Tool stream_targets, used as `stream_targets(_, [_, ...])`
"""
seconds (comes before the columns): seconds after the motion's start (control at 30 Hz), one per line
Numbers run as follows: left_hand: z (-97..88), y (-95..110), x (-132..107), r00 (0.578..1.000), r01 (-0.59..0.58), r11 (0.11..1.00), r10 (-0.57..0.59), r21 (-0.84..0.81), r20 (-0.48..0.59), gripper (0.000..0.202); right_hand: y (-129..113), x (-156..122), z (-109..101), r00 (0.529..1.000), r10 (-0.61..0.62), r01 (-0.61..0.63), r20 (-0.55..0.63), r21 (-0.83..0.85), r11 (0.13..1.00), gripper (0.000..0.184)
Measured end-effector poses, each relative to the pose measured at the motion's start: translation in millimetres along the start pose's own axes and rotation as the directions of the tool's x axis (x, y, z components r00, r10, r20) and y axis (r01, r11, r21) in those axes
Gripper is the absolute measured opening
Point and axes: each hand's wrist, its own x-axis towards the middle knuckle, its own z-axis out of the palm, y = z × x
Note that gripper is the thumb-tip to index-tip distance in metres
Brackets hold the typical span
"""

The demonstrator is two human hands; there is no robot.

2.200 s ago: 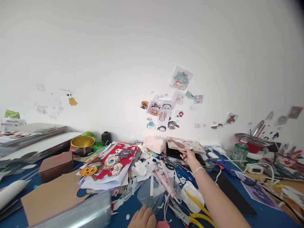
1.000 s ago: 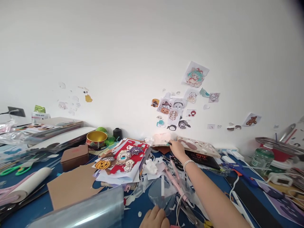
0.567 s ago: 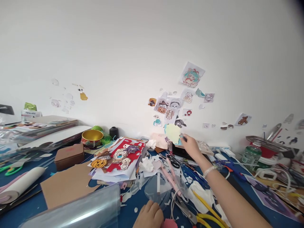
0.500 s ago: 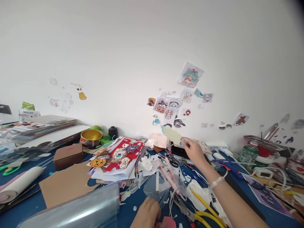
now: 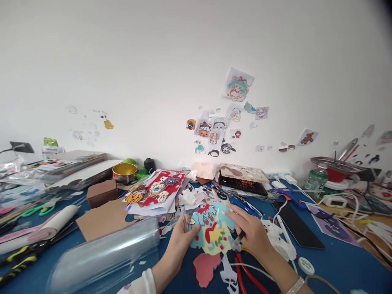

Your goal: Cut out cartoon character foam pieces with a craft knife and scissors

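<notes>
In front of me I have a layered cutout figure (image 5: pixel 216 234), with light blue hair, a yellow body and red parts, its printed side facing me. My left hand (image 5: pixel 179 241) grips its left edge, thumb on the front. On the upper right side, my right hand (image 5: pixel 249 228) holds it with the fingers over the front; something small and dark shows by these fingers, too unclear to name. Just below the figure lies a pinkish-red cut piece (image 5: pixel 206 269), beside white paper scraps (image 5: pixel 229 274) and red-handled pliers or scissors (image 5: pixel 245 273), whose head is hidden.
A clear plastic roll (image 5: pixel 107 249) and a brown sheet (image 5: pixel 101 218) lie left of my hands. Behind are a stack of printed cutouts (image 5: pixel 157 192), a black box (image 5: pixel 241 185) and scattered scraps. To the right are a black strip (image 5: pixel 298 224), white cables and a green bottle (image 5: pixel 317 178).
My right hand has come back from the rear of the table with the cutout, which has turned to its printed side. My left hand has risen and taken its left edge.
</notes>
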Motion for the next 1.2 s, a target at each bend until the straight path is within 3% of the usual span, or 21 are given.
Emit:
stream_targets(0.23, [1.6,0,0,0.994,-0.106,0.981,0.104,0.163,0.018,0.030,1,-3,9,0.970,0.241,-0.243,0.035,0.060,0.968,0.034])
stream_targets(0.53, [2.7,-2,5,0.979,-0.190,0.911,0.202,0.366,0.007,0.033,-4,-3,23,0.908,0.403,-0.412,0.118,0.064,0.909,0.028])
stream_targets(0.87, [-7.0,0,-2,0.939,-0.271,0.794,0.342,0.545,-0.029,0.031,-11,-2,16,0.898,0.414,-0.427,0.148,0.073,0.901,0.025])
stream_targets(1.2, [-12.3,-3,2,0.914,-0.270,0.746,0.397,0.609,-0.080,0.031,-18,2,9,0.917,0.371,-0.388,0.148,0.116,0.914,0.027])
